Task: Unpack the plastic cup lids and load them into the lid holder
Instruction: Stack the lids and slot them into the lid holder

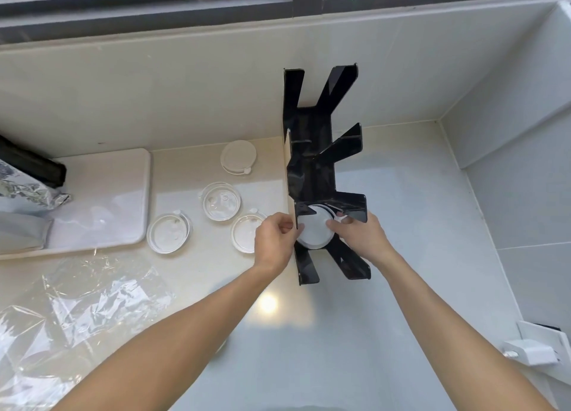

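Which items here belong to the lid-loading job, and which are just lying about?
Job: black lid holder; lid stack held by left hand and right hand; four loose lids; empty plastic wrap.
Bystanders: white mat; foil bag.

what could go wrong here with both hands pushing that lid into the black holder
1. The tall black plastic lid holder looks narrow; both hands, left hand and right hand, pressing the white round lid into it could tip or slide it.
2. Four loose clear plastic lids lie beside the holder; an elbow could sweep them.
3. The crumpled clear plastic wrapper might snag a forearm.
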